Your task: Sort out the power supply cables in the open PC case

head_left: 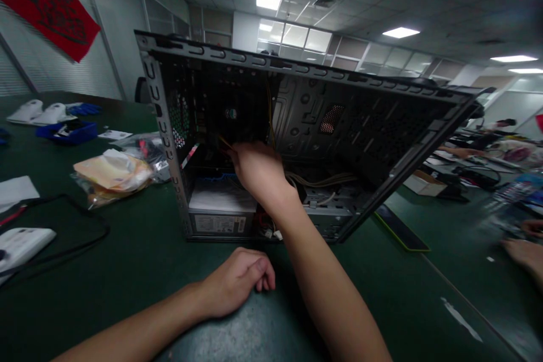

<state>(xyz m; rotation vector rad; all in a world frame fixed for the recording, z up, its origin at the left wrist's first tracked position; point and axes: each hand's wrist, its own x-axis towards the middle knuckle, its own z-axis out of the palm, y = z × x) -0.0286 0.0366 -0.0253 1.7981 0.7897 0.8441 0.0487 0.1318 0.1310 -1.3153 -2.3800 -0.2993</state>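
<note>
An open black computer case (314,65) stands on the green table with its open side facing me. My right hand (258,167) reaches inside it, below the processor fan (230,113). Its fingers are closed on what looks like a thin yellow wire (224,142); the fingertips are partly hidden. Under that hand, the power supply (220,223) sits at the bottom left of the case, and pale cables (324,181) run to the right. My left hand (240,283) rests on the table in front of the case, fingers curled in, holding nothing visible.
Left of the case lie a plastic bag with a yellow packet (112,171), a blue tray (68,131) and a white power strip (25,246) with a black cord. On the right are a dark flat strip (401,228), an open box (424,182) and another person's hand (526,251).
</note>
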